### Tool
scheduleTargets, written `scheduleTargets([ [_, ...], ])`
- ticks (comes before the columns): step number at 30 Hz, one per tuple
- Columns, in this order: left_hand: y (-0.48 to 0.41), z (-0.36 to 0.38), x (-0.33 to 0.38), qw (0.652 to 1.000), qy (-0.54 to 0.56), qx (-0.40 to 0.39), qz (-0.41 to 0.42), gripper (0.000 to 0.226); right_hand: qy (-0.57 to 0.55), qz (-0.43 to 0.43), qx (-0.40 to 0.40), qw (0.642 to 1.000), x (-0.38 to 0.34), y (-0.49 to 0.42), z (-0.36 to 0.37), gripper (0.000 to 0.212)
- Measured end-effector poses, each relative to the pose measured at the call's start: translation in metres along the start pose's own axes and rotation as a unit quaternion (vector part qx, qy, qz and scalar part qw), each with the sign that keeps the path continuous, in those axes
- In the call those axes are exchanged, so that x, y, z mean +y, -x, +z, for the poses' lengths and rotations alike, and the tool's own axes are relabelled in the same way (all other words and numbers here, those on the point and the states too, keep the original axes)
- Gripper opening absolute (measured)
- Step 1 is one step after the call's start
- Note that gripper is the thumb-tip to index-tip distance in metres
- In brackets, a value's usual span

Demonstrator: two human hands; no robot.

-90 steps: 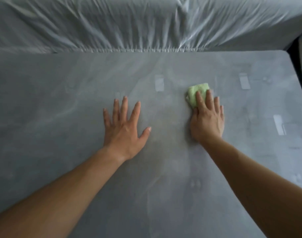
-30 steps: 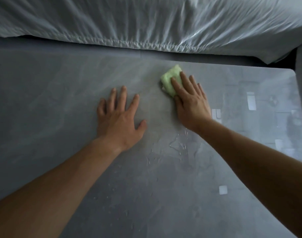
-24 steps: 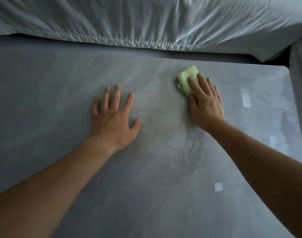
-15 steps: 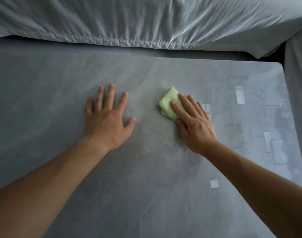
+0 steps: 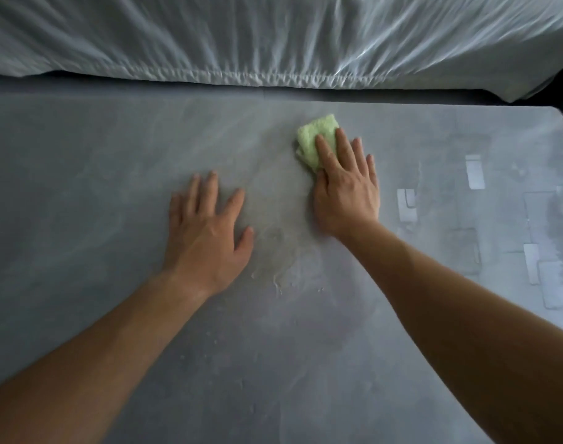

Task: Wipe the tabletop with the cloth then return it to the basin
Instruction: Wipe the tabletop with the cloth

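Observation:
A folded light-green cloth [image 5: 315, 139] lies on the grey tabletop [image 5: 97, 193], a little right of centre and towards the far edge. My right hand [image 5: 346, 190] presses flat on the cloth with straight fingers, covering its near part. My left hand [image 5: 206, 235] rests flat on the tabletop with fingers spread, to the left of the cloth and nearer to me. It holds nothing. A wet smear with small droplets [image 5: 289, 270] shows between my hands. The basin is not in view.
A wrinkled pale sheet [image 5: 273, 40] covers something along the table's far edge. Pale rectangular patches [image 5: 475, 171] mark the right part of the tabletop. The table's right edge with a rounded corner [image 5: 559, 113] is close by.
My right hand has slid the cloth away from me towards the far edge, after pulling it nearer half a second ago. My left hand has stayed flat in about the same place.

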State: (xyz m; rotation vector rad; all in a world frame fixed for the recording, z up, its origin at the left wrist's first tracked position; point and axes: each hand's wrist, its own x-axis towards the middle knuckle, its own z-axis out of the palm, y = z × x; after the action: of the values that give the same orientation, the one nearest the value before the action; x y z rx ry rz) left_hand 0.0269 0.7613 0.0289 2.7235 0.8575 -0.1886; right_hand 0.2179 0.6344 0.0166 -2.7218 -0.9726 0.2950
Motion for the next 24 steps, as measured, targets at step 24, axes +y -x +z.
scheduleTargets([
  [24, 0.027, 0.001, 0.001, 1.000, 0.005, -0.009, 0.004, 0.066, 0.002, -0.123, -0.050, 0.991, -0.003, 0.012, -0.006, 0.056],
])
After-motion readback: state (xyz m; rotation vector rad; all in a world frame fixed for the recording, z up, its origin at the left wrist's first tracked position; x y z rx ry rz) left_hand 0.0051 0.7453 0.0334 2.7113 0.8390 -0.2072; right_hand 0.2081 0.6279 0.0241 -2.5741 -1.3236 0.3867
